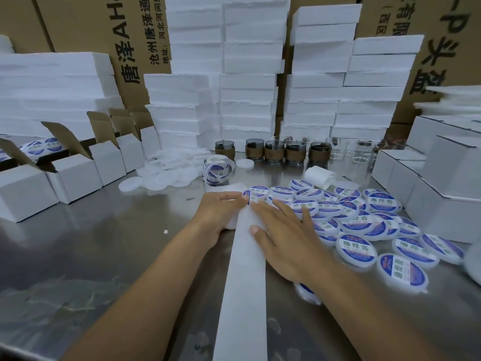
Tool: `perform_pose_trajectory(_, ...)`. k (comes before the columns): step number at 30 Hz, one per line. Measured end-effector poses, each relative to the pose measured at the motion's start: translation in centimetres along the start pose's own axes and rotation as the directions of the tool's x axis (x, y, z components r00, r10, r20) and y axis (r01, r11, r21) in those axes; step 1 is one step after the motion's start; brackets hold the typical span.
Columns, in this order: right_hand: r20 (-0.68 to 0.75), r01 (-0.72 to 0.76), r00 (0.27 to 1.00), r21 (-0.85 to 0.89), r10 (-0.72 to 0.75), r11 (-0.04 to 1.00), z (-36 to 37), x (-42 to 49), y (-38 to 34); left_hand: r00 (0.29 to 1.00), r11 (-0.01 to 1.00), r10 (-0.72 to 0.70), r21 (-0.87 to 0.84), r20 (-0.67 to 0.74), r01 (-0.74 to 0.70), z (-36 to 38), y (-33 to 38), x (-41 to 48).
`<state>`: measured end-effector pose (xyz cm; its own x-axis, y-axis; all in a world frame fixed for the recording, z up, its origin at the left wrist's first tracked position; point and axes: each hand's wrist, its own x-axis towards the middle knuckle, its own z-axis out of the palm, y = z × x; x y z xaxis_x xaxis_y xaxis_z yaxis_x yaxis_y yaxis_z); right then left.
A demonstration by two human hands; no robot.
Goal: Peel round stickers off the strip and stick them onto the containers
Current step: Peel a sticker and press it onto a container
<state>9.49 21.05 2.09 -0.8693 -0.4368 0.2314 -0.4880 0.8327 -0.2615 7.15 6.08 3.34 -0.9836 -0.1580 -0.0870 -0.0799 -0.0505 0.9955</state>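
Observation:
A long white backing strip (242,282) runs from the near edge up the steel table to my hands. My left hand (221,212) grips its far end, where a blue-and-white round sticker (246,196) shows at my fingertips. My right hand (283,235) lies with straight fingers across the strip, its thumb on the paper and its fingers over the nearest containers. Several round white containers with stickers on them (364,222) lie piled to the right. One more container (308,293) peeks out under my right wrist.
A roll of stickers (217,170) stands beyond my hands, beside a heap of plain white lids (166,173) and a white paper roll (318,177). Glass cups with brown sleeves (273,152) line the back. White cartons (75,175) flank the left and more cartons (442,194) the right.

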Motion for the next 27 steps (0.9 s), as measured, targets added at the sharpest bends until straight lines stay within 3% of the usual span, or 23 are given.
perform_pose_trajectory(4, -0.023, 0.036, 0.999, 0.031, -0.035, 0.999, -0.2, -0.1, -0.1, 0.999, 0.999, 0.044, -0.013, -0.008, -0.044, 0.2, -0.4, 0.3)
perform_pose_trajectory(12, -0.408, -0.060, 0.910, 0.062, 0.080, 0.996, -0.8, 0.3, 0.5, 0.981, 0.996, 0.089, 0.010, 0.173, -0.092, 0.3, -0.2, -0.1)
perform_pose_trajectory(15, -0.448, -0.084, 0.891, -0.016, 0.068, 0.996, -1.0, 0.4, 0.9, 0.968, 0.992, 0.118, 0.017, 0.223, -0.125, 0.5, -0.2, -0.2)
perform_pose_trajectory(19, -0.495, -0.060, 0.867, 0.026, 0.065, 0.998, -1.1, 0.3, 1.0, 0.952, 0.990, 0.134, 0.012, 0.276, -0.142, 0.5, -0.1, -0.3)
perform_pose_trajectory(27, -0.601, -0.012, 0.799, -0.059, -0.026, 0.998, -1.1, 0.1, 1.0, 0.961, 0.991, 0.132, -0.005, 0.242, -0.135, 0.7, 0.1, -0.3)
